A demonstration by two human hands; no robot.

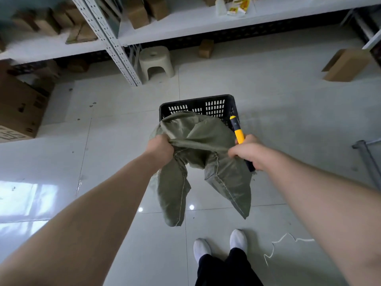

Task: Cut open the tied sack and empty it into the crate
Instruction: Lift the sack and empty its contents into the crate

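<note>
— Head view first: where's the sack (pixel 198 141)?
— Held up in the air between both hands, over the near edge of the crate (pixel 206 106). It's olive cloth, limp and creased. One end droops forward into the crate, and two stitched corners hang down toward the person's feet.
— Left hand (pixel 159 148)?
— Clenched on a bunch of cloth at the sack's left side, knuckles up.
— And the right hand (pixel 249 153)?
— A fist closed round a knife (pixel 239 135), with the fingertips also pinching the sack's right side. The knife has a yellow body and dark ends. It sticks up out of the fist toward the crate's right wall (whether the blade is out I cannot tell).
— The crate?
— Black, with slotted walls, standing on the pale tiled floor (pixel 268 100) just ahead of the person. The sack covers most of its opening, so I cannot tell what's inside.
— Anything else around?
— A white string (pixel 288 242) lies loose on the floor to the right of the person's shoes (pixel 238 239). A pale stool (pixel 154 62) stands beyond the crate, beside a post of the shelf (pixel 195 25). Brown boxes (pixel 348 65) sit on the shelf and on the floor at both sides.
</note>
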